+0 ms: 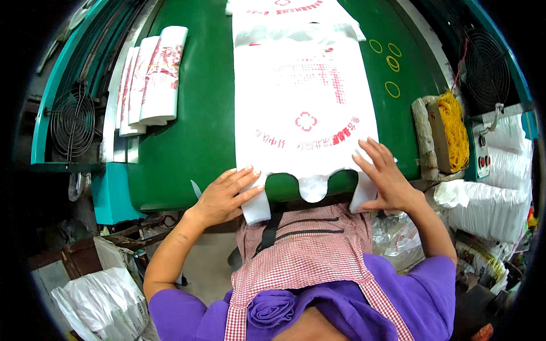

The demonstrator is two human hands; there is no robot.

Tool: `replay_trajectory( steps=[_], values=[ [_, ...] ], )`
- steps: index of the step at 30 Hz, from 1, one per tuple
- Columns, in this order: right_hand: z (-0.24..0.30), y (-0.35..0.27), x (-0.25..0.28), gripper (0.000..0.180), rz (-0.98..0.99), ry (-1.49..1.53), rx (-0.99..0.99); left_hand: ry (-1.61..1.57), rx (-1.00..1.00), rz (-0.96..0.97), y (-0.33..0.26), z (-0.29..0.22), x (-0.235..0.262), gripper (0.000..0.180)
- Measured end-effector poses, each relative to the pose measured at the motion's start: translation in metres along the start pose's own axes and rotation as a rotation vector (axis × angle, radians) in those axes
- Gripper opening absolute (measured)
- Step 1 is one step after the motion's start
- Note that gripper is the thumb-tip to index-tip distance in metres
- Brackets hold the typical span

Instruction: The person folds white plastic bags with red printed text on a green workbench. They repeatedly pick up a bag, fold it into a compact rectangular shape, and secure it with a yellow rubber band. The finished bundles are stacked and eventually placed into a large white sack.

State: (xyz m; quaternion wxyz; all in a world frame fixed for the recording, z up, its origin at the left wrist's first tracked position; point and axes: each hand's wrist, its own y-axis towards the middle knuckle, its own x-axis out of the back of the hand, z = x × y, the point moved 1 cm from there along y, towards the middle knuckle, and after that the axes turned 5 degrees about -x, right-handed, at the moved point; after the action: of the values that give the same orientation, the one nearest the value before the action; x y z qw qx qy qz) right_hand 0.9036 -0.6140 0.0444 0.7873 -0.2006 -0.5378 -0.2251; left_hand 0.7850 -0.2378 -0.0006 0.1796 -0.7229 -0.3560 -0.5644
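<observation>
A flat stack of white plastic vest bags [307, 74] with red print lies on the green table, its handle ends toward me and a rounded tab between them. My left hand [227, 196] rests on the left handle, fingers stretched out over its edge. Over the right handle, my right hand [389, 179] lies with fingers spread and the thumb at the handle's lower end. Both hands are open, pressing the bags' near corners from outside. Another printed white bag [284, 7] shows at the far end, partly cut off by the picture's edge.
Folded bundles of printed bags [162, 77] lie at the table's left. Several yellow rubber bands [392, 89] are scattered on the right, near a box of yellow rubber bands [453, 131]. Fans [74, 126] flank the table. White bag stacks [489, 210] stand at the right, beside a button panel [482, 156].
</observation>
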Motion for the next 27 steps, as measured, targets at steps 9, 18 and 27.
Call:
replay_trajectory(
  steps=[9, 18, 27],
  values=[
    [-0.025, -0.048, -0.031, 0.054, -0.185, -0.100, -0.038, -0.512, 0.428, -0.194, 0.075, 0.023, 0.021, 0.017],
    [-0.035, -0.042, -0.046, 0.044, -0.398, 0.083, -0.053, -0.149, 0.370, -0.074, 0.139, 0.038, 0.004, 0.030],
    [-0.045, 0.008, -0.007, 0.034, -0.297, 0.349, 0.297, -0.067, 0.290, -0.166, 0.174, 0.044, -0.007, 0.023]
  ],
)
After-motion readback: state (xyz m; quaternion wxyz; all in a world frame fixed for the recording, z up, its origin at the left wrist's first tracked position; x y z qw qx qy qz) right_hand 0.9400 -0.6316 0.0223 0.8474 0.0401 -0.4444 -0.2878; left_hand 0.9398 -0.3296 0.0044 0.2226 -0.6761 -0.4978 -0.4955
